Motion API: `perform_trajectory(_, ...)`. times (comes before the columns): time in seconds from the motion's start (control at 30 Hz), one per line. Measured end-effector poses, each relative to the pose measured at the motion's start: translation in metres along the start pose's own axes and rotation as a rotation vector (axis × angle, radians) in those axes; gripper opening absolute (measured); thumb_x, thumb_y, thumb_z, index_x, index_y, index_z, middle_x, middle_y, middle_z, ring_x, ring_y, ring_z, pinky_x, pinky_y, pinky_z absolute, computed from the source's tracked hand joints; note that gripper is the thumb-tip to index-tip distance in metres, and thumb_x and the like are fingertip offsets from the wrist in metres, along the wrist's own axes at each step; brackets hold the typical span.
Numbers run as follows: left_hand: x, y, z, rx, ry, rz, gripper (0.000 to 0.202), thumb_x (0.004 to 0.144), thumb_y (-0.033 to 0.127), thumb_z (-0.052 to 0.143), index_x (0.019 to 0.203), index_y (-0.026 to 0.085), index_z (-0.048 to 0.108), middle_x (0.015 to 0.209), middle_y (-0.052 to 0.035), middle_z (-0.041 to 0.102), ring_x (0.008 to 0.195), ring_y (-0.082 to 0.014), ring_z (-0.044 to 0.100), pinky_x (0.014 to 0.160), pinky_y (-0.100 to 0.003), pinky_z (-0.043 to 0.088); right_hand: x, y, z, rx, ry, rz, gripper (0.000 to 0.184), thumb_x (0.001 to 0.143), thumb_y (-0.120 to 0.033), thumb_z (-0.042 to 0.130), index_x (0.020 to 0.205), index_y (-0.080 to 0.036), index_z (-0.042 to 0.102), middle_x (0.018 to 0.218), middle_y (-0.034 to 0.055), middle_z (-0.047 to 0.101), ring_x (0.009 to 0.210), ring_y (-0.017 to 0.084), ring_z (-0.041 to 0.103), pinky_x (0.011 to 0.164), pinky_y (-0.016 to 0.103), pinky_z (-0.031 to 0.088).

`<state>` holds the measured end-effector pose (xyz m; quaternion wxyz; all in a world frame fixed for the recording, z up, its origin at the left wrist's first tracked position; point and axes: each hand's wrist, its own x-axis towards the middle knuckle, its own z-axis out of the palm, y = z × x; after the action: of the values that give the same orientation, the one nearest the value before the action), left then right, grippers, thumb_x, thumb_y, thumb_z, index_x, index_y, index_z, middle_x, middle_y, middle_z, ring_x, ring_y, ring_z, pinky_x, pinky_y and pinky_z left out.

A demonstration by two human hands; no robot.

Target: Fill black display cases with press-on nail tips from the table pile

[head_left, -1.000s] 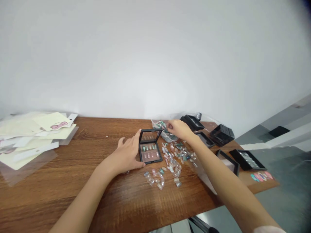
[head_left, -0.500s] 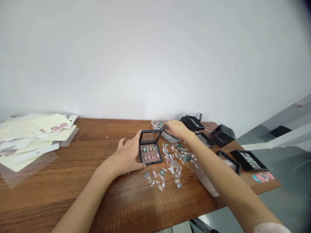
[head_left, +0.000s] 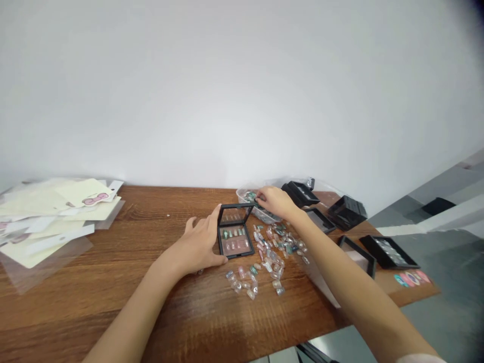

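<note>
My left hand (head_left: 202,241) grips the left side of an open black case (head_left: 237,255), thumb at its near corner and fingers by the hinge. The case has a raised mirrored lid and a pinkish inside with two rows of press-on nails (head_left: 234,233), the far row partly green. At the clear plastic tub (head_left: 266,218) behind it, my right hand (head_left: 277,201) has its fingers pinched together over green and clear nails. Whatever is between those fingertips is hidden. Many loose press-on nails (head_left: 274,257) lie scattered right of the case and in front of it.
Cream cards and clear sleeves (head_left: 56,212) are piled at the left. Black boxes (head_left: 346,212) and an open black box (head_left: 389,251) stand to the right, beside a black frame (head_left: 357,254). Colourful stickers (head_left: 411,278) lie near the table's right edge. A wall rises behind.
My right hand stays at the tub, its fingers shifted slightly over the nails. My left hand keeps its hold on the case. The whole view has moved slightly.
</note>
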<state>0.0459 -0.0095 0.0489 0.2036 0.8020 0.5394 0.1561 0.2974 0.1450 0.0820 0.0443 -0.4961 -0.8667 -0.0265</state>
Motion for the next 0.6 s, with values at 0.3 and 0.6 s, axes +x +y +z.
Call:
perform_trajectory(0.3,0.0,-0.002,-0.002,0.002,-0.022,-0.023,0.12,0.076,0.05,0.066,0.154,0.017,-0.019,0.15,-0.0199,0.041,0.139,-0.0336,0.038,0.116,-0.057,0.01,-0.04,0.009,-0.012,0.384,0.211,0.003,0.023,0.096,-0.034,0.05,0.096,-0.015,0.065,0.09,0.0073,0.073,0.081,0.018,0.067,0.075,0.028,0.051)
perform_trajectory(0.6,0.003,-0.015,-0.003,0.039,0.01,-0.052,0.12,0.076,0.056,0.067,0.154,0.02,-0.017,0.152,-0.0192,0.039,0.141,-0.0357,0.036,0.116,-0.057,0.01,-0.099,-0.016,0.011,0.58,0.306,-0.21,0.014,0.093,-0.033,0.059,0.096,-0.022,0.068,0.086,0.0035,0.072,0.07,0.015,0.065,0.067,0.028,0.052)
